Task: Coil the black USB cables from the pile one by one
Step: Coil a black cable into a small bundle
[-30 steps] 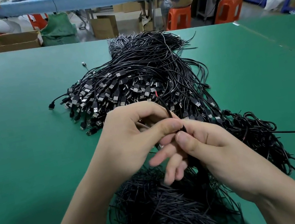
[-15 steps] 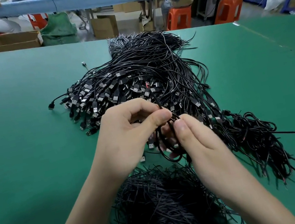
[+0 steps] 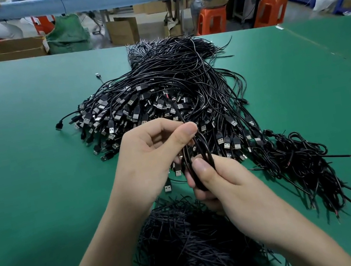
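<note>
I am risking the loops springing open if my right hand (image 3: 230, 184) eases its pinch. The strand running up into the pile (image 3: 162, 93) may be snagging on neighbours and dragging them along. The cable (image 3: 199, 152) is hanging in narrow loops between my hands: my left hand (image 3: 151, 158) is pinching the top and my right is clamping the bottom, over the table (image 3: 22, 160).

I see bright, even light, probably from overhead; shadows on the counter (image 3: 26, 182) are soft. Its far edge bows with wide-angle distortion. The cable pile (image 3: 172, 81) shows faint sheen; background slightly soft.
</note>
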`<state>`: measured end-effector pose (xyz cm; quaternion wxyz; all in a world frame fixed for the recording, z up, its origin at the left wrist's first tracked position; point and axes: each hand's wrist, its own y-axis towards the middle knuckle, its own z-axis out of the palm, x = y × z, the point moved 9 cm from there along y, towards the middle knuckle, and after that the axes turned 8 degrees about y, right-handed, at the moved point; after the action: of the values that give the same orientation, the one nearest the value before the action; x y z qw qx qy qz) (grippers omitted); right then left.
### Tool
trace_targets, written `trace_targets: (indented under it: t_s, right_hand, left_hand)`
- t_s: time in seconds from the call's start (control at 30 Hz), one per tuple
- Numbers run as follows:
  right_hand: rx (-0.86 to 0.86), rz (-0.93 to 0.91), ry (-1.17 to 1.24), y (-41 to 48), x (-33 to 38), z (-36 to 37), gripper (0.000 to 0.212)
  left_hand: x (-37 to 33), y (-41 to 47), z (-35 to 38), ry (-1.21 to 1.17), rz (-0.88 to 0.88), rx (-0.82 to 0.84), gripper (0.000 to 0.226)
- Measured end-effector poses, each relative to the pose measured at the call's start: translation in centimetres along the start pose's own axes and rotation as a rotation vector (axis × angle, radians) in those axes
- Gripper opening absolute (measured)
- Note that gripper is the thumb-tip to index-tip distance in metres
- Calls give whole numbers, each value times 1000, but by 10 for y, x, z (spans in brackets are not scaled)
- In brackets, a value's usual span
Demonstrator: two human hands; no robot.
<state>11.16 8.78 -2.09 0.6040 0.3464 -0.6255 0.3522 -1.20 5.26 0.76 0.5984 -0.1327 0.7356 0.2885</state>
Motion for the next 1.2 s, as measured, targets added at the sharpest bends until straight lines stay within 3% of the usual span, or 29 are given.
trace_targets:
  t_s: [0.13,0.23,0.37,0.53,0.87,1.07,1.2]
  right_hand:
    - [25,71,217,-3,2,1,40]
    - [79,118,398,-6,5,5,37]
    - [155,117,564,-7,9,8,33]
    - [221,134,650,-8,8,11,32]
    - [283,159,807,-7,10,11,30]
    - [145,89,558,-4,4,-1,34]
    - [143,63,554,-3,4,-3,33]
  left_hand:
    - [5,-2,8,-45,-49,46,25]
    - [3,-5,22,-152,-50,228,26]
    - [-1,-15,41,-215,-57,434,48]
    - [0,-12,36,-219,-60,325,24]
    - [-1,-8,30,-247,-41,172,18]
    - [-2,-7,28,-211,-50,135,21]
    - [-2,-9,33,-277,-24,165,20]
